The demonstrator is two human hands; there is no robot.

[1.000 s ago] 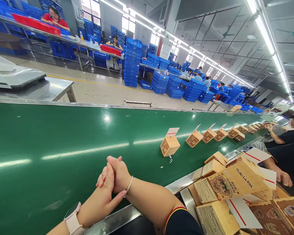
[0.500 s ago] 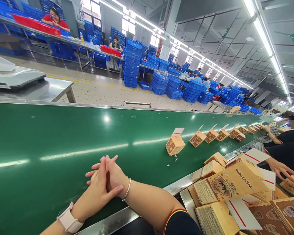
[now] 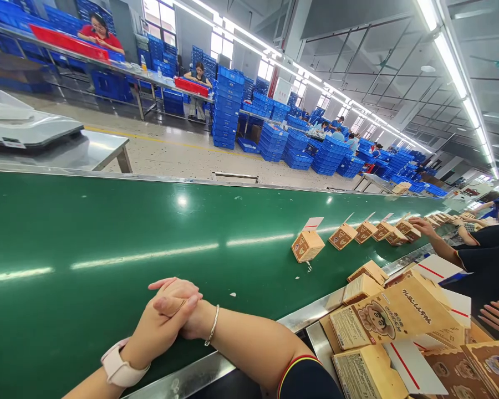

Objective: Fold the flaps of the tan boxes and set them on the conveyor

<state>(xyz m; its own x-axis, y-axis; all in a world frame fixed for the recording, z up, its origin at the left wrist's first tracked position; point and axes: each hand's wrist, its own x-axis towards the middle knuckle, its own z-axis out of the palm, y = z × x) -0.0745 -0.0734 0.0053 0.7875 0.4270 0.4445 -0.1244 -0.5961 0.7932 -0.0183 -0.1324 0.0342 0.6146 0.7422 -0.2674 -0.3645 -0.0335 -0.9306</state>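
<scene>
Hands (image 3: 172, 307) clasped together on green belt (image 3: 108, 233)

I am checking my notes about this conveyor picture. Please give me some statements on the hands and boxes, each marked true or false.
1. The left hand and right hand are clasped together over the green belt. True.
2. The left hand holds a brown box. False: it holds only the other hand.
3. The nearest box on the belt has its white flap up. True.
4. A bracelet is on the right wrist. True.
5. The crates stacked across the aisle are red. False: they are blue.
</scene>
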